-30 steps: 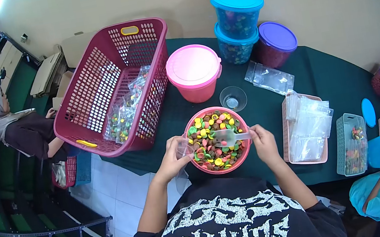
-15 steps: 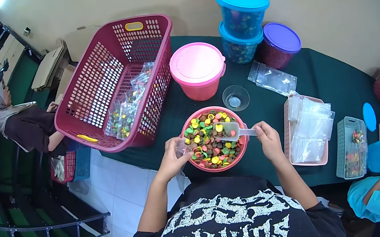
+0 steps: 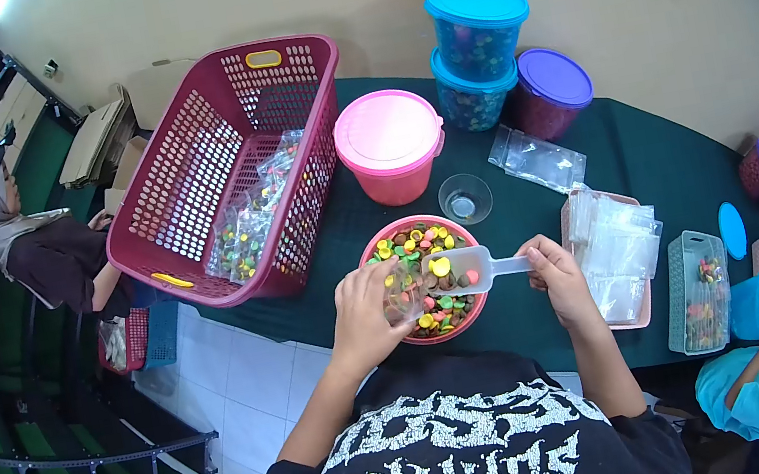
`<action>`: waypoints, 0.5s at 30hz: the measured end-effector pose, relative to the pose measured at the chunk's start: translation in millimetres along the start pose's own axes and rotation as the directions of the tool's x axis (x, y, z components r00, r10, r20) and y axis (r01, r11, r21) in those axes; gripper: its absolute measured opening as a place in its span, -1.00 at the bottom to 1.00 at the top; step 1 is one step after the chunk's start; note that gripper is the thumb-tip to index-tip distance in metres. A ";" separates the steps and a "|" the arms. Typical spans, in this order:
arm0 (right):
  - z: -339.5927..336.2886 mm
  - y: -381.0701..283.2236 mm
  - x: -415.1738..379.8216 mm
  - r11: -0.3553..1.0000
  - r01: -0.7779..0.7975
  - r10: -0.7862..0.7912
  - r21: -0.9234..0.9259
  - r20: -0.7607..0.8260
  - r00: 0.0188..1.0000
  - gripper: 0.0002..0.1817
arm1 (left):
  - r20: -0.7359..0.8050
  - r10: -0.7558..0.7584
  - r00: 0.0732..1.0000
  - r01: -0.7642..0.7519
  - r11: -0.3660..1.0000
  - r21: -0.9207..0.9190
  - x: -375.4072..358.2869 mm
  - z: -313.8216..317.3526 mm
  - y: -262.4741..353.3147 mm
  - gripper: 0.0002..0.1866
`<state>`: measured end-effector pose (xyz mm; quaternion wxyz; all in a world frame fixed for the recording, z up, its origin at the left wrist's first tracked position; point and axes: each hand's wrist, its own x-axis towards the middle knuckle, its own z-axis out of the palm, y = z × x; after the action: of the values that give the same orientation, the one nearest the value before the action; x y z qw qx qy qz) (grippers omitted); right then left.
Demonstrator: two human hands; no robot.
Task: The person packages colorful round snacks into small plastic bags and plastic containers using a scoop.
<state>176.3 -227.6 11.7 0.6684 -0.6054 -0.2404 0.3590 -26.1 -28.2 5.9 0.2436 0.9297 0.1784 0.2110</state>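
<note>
My right hand is closed around the handle of a translucent plastic scoop. Yellow, red and brown candies lie in the scoop, which hovers over a pink tub full of colourful button-like candies. At the tub's left side, my left hand grips a clear plastic bag, with the bag's mouth close to the scoop's front edge. Part of the bag is hidden by my fingers. Just behind the tub stands a small clear cup.
A maroon basket holds filled bags. Behind are a pink lidded tub, stacked blue-lidded tubs and a purple-lidded tub. A tray of clear bags lies right. Other people sit left and right.
The scoop has risen from the candies with some in it and turned level. My left hand has moved right over the tub, bringing the bag to the scoop.
</note>
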 end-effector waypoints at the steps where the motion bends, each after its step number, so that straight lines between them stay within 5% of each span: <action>1: 0.3 -2.5 -1.5 1.000 -0.019 0.020 -0.007 0.022 1.000 -0.76 | 0.007 0.016 1.000 -0.016 1.000 0.008 0.1 0.3 1.5 -0.16; 8: 2.9 -8.1 -4.9 0.999 -0.049 0.049 -0.013 0.032 0.998 -0.78 | 0.041 0.076 0.996 -0.077 0.997 0.018 0.2 2.1 12.4 -0.15; 10: 6.1 -8.9 -3.9 0.974 0.067 -0.079 -0.215 -0.046 0.996 -0.79 | 0.038 0.083 0.996 -0.084 0.996 0.009 -0.3 2.6 14.8 -0.12; 15: 13.1 -19.9 -5.0 0.940 0.106 -0.128 -0.323 -0.046 0.991 -0.79 | 0.040 0.080 0.996 -0.080 0.997 0.018 -0.5 0.9 16.8 -0.11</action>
<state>167.1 -223.3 33.8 0.5894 -0.7019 -0.3085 0.2545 -22.2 -42.5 13.9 0.2295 0.9423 0.1382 0.2006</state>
